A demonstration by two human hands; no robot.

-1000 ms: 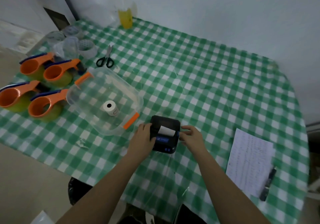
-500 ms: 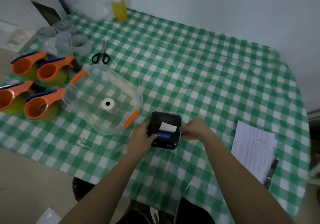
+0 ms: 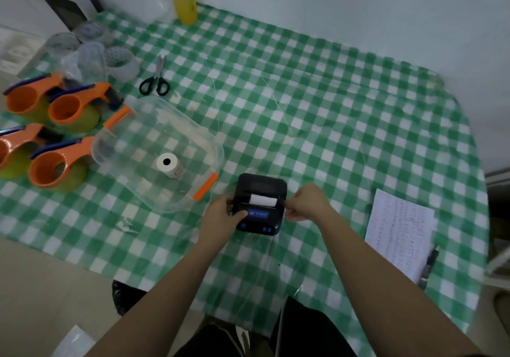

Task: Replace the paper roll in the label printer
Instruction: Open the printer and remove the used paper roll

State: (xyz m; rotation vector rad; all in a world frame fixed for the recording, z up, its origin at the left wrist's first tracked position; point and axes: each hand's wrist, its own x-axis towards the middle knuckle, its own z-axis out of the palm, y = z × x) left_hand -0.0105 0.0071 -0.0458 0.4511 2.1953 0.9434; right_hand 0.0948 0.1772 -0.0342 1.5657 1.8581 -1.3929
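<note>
A small black label printer [image 3: 259, 188] with a blue front panel sits on the green checked tablecloth near the front edge. White paper [image 3: 262, 199] shows in its middle slot. My left hand [image 3: 222, 215] grips the printer's left side, thumb on the front. My right hand [image 3: 307, 203] is curled against the printer's right side, fingertips pinched at its edge. A spare white paper roll [image 3: 169, 165] lies inside a clear plastic box [image 3: 193, 135] with orange clips, left of the printer.
Several orange tape dispensers [image 3: 55, 133] and clear tape rolls [image 3: 121, 62] stand at the far left. Black-handled scissors [image 3: 156, 80] lie behind the box. A printed sheet [image 3: 400, 229] and pen [image 3: 427, 265] lie right. A yellow bottle [image 3: 185, 4] stands by the wall.
My right hand has closed from spread fingers over the printer's right corner into a pinch at its right side. The left hand keeps its grip on the printer.
</note>
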